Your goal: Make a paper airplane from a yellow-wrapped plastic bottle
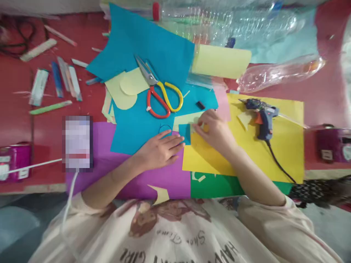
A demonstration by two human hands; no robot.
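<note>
My left hand (162, 149) lies flat with its fingers stretched out over purple paper (109, 179) and the lower edge of a large blue sheet (131, 128). A curved line shows on the blue just above its fingers. My right hand (215, 129) is bent, thumb and fingers pinched together at a small blue paper piece (184, 132) and a pale green strip (181, 122). What sits between those fingertips is hidden. Scissors (151, 78) with one red and one yellow handle rest partly open on the blue sheet. A small black block (200, 105) lies above my right hand.
A hot glue gun (264, 118) lies on yellow paper (285, 146) at right, its cord running forward. Clear plastic bottles (279, 75) and a rolled pale sheet (222, 61) are at the back. At left are a phone (77, 144) with a white cable and several sticks of chalk (39, 87).
</note>
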